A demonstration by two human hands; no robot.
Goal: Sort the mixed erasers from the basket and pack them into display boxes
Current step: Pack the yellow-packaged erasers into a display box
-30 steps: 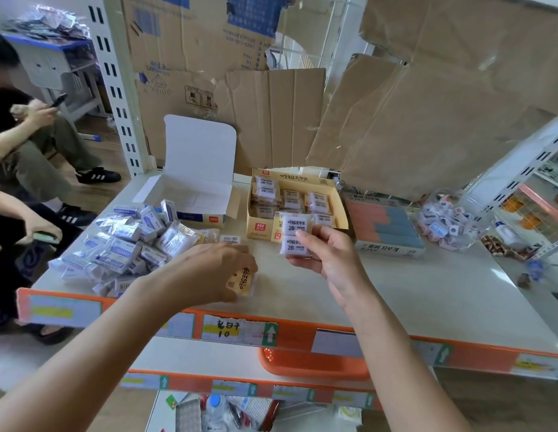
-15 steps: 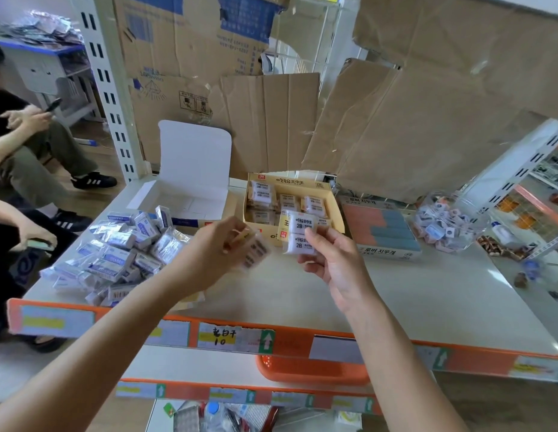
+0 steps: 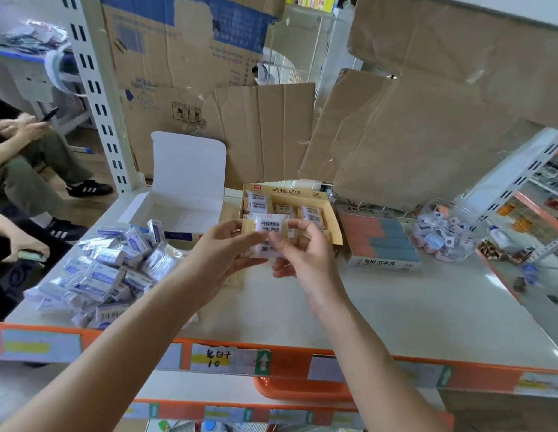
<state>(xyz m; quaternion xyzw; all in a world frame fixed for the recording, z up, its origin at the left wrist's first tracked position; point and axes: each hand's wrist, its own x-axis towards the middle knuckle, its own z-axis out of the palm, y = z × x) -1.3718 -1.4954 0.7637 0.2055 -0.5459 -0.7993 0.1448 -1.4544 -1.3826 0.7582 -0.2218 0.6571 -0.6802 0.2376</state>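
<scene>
Head view. Left hand (image 3: pixel 221 254) and right hand (image 3: pixel 302 260) both pinch a small stack of wrapped erasers (image 3: pixel 268 232), fingers curled round it, above the shelf (image 3: pixel 396 300), just before the open yellow box (image 3: pixel 330 213); blue erasers (image 3: pixel 109 269) piled left.

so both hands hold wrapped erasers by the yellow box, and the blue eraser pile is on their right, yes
No: the head view shows the blue eraser pile on their left. The left hand and right hand do hold wrapped erasers by the yellow box.
</scene>
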